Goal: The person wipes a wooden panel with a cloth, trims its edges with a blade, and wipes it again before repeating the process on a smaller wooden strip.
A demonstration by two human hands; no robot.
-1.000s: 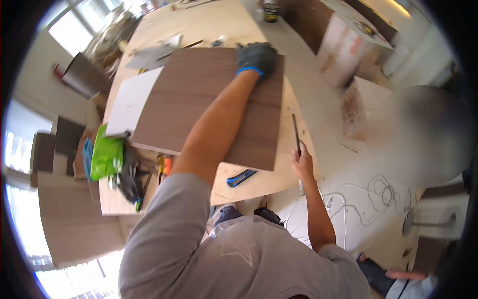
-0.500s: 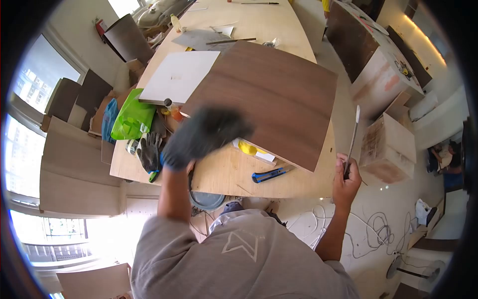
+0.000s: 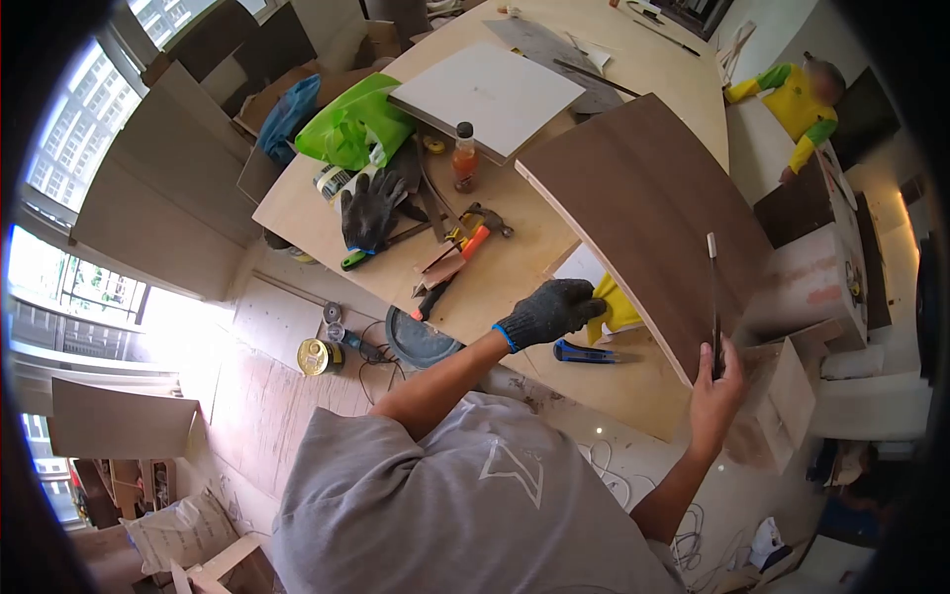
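My left hand (image 3: 552, 312), in a dark knitted glove with a blue cuff, has its fingers closed on a crumpled yellow cloth (image 3: 617, 307). The cloth lies partly under the near edge of a brown wood-grain panel (image 3: 653, 208). My bare right hand (image 3: 716, 391) grips a thin dark stick with a white tip (image 3: 714, 287), held upright in front of the panel's right side. A blue utility knife (image 3: 586, 352) lies on the wooden table (image 3: 505, 267), just below the gloved hand. Beyond the cloth, part of a white sheet (image 3: 584, 263) shows.
A hammer (image 3: 489, 220), a sauce bottle (image 3: 464, 158), a spare dark glove (image 3: 372, 210) and a green bag (image 3: 358, 124) occupy the table's left side. Behind them lies a white panel (image 3: 490, 94). A person in yellow (image 3: 792, 104) is at far right. A tin (image 3: 317, 356) stands on the floor.
My left hand has moved from over the panel's left side down to the yellow cloth. My right hand still holds the stick, now overlapping the panel. The view has turned left.
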